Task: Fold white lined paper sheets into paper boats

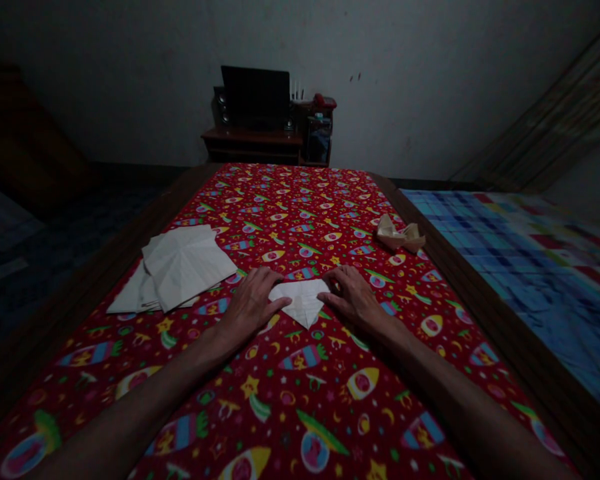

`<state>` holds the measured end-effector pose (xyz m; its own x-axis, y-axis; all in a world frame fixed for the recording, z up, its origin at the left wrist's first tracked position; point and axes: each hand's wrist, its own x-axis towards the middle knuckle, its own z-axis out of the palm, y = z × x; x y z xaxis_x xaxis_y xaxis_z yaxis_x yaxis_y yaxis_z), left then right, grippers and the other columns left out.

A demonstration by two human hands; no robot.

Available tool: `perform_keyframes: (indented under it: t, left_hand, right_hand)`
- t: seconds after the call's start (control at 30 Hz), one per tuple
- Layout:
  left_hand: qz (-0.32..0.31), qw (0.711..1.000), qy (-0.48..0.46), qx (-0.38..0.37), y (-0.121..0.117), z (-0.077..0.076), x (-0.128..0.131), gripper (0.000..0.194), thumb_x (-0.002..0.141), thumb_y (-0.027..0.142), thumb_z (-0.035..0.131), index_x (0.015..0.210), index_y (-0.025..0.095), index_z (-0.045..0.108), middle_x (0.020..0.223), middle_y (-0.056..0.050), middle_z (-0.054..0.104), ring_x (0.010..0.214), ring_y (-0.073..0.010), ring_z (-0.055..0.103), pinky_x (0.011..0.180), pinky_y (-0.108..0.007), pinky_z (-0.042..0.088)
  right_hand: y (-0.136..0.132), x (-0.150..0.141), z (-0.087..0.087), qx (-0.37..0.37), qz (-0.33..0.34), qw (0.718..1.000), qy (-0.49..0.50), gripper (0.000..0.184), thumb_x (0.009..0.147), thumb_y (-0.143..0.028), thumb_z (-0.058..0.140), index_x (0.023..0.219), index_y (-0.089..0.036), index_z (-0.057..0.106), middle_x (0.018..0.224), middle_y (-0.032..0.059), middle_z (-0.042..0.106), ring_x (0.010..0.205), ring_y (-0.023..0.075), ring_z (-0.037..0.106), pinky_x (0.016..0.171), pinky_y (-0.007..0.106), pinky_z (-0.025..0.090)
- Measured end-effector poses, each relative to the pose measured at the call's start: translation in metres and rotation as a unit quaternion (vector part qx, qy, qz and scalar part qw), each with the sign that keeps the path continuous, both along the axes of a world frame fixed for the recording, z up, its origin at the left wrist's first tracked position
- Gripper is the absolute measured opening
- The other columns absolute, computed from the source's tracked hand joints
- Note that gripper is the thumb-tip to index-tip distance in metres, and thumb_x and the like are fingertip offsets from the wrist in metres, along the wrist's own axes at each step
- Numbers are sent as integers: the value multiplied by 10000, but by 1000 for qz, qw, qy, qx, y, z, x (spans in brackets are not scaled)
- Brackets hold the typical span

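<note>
A small folded white paper (303, 301), pointed toward me, lies on the red patterned cloth (300, 400). My left hand (253, 303) lies flat on the paper's left edge, fingers stretched out and pressing down. On the paper's right edge my right hand (353, 297) rests the same way, fingers spread flat. Neither hand grips anything.
A stack of creased white paper sheets (180, 267) lies at the left of the cloth. A folded tan paper figure (400, 235) sits at the far right. Beyond the table stands a low wooden cabinet with a dark screen (256, 97). A blue checked mattress (530, 267) lies to the right.
</note>
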<state>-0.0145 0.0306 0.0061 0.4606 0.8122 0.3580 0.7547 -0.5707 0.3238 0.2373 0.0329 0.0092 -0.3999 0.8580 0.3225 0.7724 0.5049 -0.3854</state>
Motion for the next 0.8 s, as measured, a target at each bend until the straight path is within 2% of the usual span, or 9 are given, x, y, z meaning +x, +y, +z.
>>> perform_keyframes:
  t: [0.13, 0.33, 0.57, 0.8]
  left_hand:
    - [0, 1000, 0, -16, 5, 0, 1, 265, 804, 371, 626, 996, 198, 567, 957, -44, 550, 904, -227, 493, 781, -347, 422]
    - [6, 999, -6, -47, 12, 0, 1, 269, 748, 315, 689, 958, 191, 575, 935, -40, 567, 916, -228, 510, 792, -345, 433]
    - [-2, 999, -23, -48, 6, 4, 3, 237, 763, 270, 650, 960, 195, 543, 955, -46, 576, 923, -222, 542, 796, -348, 449]
    - [29, 992, -31, -115, 8, 6, 3, 272, 753, 295, 637, 1004, 214, 570, 958, -35, 634, 844, -212, 598, 741, -324, 463]
  right_hand:
    - [3, 0, -1, 3, 11, 1000, -11, 310, 834, -420, 587, 1058, -211, 545, 931, 60, 555, 853, 201, 500, 739, 325, 421]
    - [6, 0, -3, 2, 7, 1000, -4, 257, 827, -440, 591, 911, -201, 543, 855, 42, 549, 805, 191, 497, 698, 305, 410]
    - [6, 2, -7, 14, 12, 1000, 17, 221, 839, -412, 575, 910, -208, 532, 865, 40, 562, 803, 185, 502, 694, 297, 407]
    - [7, 2, -8, 18, 16, 999, 23, 206, 852, -405, 555, 856, -202, 518, 826, 35, 550, 762, 177, 495, 660, 284, 392]
